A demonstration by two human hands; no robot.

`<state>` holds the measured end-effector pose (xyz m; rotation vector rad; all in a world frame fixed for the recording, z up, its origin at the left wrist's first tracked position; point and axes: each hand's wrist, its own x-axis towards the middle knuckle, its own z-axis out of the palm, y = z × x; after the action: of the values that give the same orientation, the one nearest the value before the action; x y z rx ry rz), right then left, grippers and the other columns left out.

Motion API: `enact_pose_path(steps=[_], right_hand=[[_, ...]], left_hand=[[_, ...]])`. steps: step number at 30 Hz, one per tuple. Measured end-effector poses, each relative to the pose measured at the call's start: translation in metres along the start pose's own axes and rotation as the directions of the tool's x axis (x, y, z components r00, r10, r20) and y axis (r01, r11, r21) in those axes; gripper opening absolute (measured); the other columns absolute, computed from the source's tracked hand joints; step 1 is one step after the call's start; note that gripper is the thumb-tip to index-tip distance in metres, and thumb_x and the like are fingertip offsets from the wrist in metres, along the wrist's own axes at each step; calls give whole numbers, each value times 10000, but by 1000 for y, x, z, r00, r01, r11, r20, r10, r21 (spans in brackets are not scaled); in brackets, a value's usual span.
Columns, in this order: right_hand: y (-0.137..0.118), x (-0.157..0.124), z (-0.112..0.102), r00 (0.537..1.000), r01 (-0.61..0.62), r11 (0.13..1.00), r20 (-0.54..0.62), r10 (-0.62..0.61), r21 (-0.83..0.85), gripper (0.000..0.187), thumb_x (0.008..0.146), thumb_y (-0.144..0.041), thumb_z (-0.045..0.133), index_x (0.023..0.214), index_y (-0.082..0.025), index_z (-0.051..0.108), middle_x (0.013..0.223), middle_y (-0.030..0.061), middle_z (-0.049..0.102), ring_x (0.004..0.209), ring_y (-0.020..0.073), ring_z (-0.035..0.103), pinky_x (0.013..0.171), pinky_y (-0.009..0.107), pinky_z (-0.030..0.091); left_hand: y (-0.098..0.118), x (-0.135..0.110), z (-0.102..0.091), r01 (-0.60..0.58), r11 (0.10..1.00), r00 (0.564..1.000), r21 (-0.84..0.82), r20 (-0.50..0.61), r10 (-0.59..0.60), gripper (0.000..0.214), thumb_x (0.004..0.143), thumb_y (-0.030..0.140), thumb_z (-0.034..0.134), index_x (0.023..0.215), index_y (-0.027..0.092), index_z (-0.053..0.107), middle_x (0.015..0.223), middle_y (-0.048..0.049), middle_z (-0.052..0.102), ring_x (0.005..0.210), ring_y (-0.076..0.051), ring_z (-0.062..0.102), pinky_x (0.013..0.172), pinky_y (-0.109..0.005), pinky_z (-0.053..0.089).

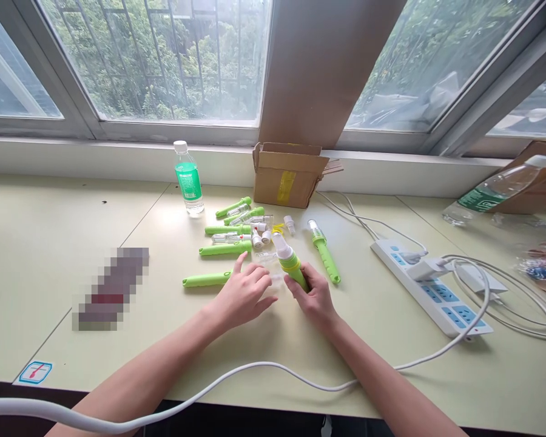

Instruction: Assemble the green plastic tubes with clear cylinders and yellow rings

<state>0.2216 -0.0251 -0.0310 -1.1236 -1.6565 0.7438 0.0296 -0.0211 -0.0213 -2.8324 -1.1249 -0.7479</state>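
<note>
The right hand (315,295) grips a green handle (293,267), likely leaving its clear tip (281,244) free; the left hand (244,292) is spread, seemingly empty.

Table (505,382), green handles (225,249), bottle (188,181), power strip (432,292)

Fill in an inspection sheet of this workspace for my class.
Surface: pale tabletop; sticker near its front edge.
Handled things: clear-topped green handle in right hand; other green handles and small white-capped pieces nearby.
Clutter: cardboard box, upright bottle, tilted bottle.
Hands: right closed around its handle; left hand open, apparently empty.
Cables: white cable passes in front of left forearm; power strip holds plugs.
Surroundings: windows, trees outside.
</note>
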Motion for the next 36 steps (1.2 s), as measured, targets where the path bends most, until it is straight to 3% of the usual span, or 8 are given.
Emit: enact_pose_path(steps=[7, 14, 17, 21, 25, 29, 33, 36], right_hand=[[0, 0, 0, 999, -44, 999, 5, 44, 3, 205, 850, -313, 568, 738, -201, 436, 584, -51, 389, 493, 95, 380, 459, 239, 316], [5, 0, -3, 998, -55, 998, -34, 56, 27, 176, 859, -337, 563, 792, -197, 480, 601, -43, 423, 479, 98, 381, 442, 240, 309], [5, 1, -3, 999, -43, 999, -24, 43, -9, 181, 855, -331, 566, 773, -201, 471, 579, -53, 388, 476, 97, 357, 443, 239, 293], [1, 1, -3, 999, 19, 995, 38, -15, -100, 127, 849, -303, 565, 815, -198, 501, 597, -50, 371, 504, 101, 337, 463, 239, 291], [-2, 2, -2, 991, 75, 983, 118, -56, -168, 99, 847, -291, 551, 867, -197, 530, 645, -26, 448, 543, 116, 387, 502, 244, 343], [2, 2, -1, 987, 82, 974, 152, -49, -213, 107, 837, -292, 557, 887, -198, 547, 647, -16, 489, 547, 126, 420, 502, 244, 362], [4, 2, -1, 985, 93, 966, 167, -53, -240, 114, 833, -287, 554, 909, -202, 562, 654, -11, 521, 542, 130, 444, 502, 241, 373], [4, 2, 0, 983, 104, 960, 174, -59, -259, 124, 826, -278, 558, 923, -202, 570, 657, -8, 540, 535, 128, 454, 498, 237, 377]], left_hand=[[0, 1, -2, -72, 997, 996, -4, 52, 72, 100, 858, 248, 538, 945, 198, 532, 860, -49, 596, 865, -227, 569, 959, -486, 362], [-1, 2, -8, 99, 994, 969, -54, -223, -109, 400, 873, 266, 489, 1266, 196, 455, 976, -107, 603, 928, -269, 534, 868, -449, 389], [-10, 3, -10, 195, 965, 879, -176, -405, -251, 509, 882, 257, 490, 1367, 225, 337, 1035, -108, 587, 935, -256, 530, 841, -426, 416], [-17, 4, -13, 293, 791, 675, -537, -470, -569, 533, 917, 277, 450, 1405, 245, 238, 1016, -85, 562, 931, -221, 541, 857, -419, 442], [-18, 8, -17, 169, 633, 554, -755, -459, -695, 412, 942, 309, 411, 1339, 252, 316, 1039, -76, 550, 972, -199, 555, 896, -396, 448], [-15, 11, -19, 49, 591, 458, -805, -508, -730, 386, 944, 320, 415, 1307, 258, 302, 1143, -86, 527, 1082, -197, 536, 965, -385, 425], [-13, 12, -19, 27, 587, 466, -809, -509, -724, 376, 944, 325, 415, 1297, 266, 301, 1138, -84, 526, 1075, -196, 543, 963, -389, 433], [-13, 10, -17, -2, 572, 549, -820, -479, -685, 371, 940, 318, 426, 1287, 262, 308, 1115, -87, 539, 1034, -195, 558, 927, -396, 453]])
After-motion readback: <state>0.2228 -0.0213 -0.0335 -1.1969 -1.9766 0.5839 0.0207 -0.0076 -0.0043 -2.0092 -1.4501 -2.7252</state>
